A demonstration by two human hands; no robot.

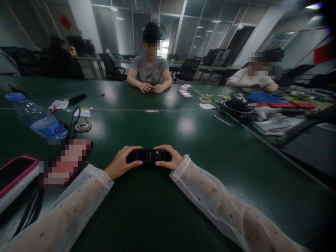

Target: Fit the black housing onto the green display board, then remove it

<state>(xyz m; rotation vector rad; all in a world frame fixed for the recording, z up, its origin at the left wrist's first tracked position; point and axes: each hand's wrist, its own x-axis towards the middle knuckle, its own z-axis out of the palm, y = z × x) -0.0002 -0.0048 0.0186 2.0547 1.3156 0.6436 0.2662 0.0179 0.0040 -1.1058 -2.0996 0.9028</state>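
A small black device (150, 156) with a lit dark screen is held sideways near the middle of the green table (157, 129). My left hand (123, 161) grips its left end between thumb and fingers. Around the right end, my right hand (169, 156) is closed in the same way. Both thumbs rest along the near edge, and the fingertips reach the far edge. Sheer white dotted sleeves cover both forearms.
Left: a water bottle (42, 117), a blurred red item (68, 161), a red-rimmed device (15, 178) and cables. Right: a wrench (223, 120), coiled wires (210, 98), bags (275, 122) and a dark case (309, 150). People sit across the table.
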